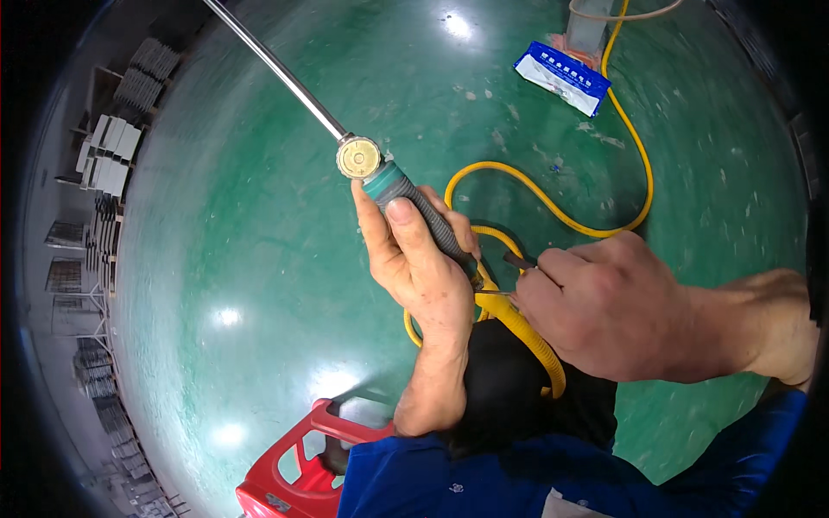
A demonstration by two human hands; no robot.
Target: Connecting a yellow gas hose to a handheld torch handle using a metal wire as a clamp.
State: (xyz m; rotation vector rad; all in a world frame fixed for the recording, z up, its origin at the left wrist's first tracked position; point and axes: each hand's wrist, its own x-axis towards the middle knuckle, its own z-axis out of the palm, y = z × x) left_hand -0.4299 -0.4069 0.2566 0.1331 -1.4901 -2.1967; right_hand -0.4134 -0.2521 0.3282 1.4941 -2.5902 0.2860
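Observation:
My left hand (pixel 423 272) is wrapped round the grey ribbed handle of a gas torch (pixel 420 213), thumb lying along it. The torch's long steel tube (pixel 285 72) points to the far left, with a round brass knob (pixel 358 158) where tube and handle meet. At the handle's near end a yellow hose (pixel 522 332) is joined on. My right hand (pixel 613 302) is closed on a small tool whose thin metal shaft (pixel 494 292) reaches the hose joint. A dark piece (pixel 518 260) juts out beside the right fingers. The fist hides the rest of the tool.
More yellow hose (pixel 639 147) loops across the green floor (pixel 259 216) to a grey post (pixel 587 34) at the far right. A blue and white bag (pixel 563 78) lies by the post. At lower left is a red plastic stool (pixel 289 462). Stacked panels (pixel 110 151) line the left wall.

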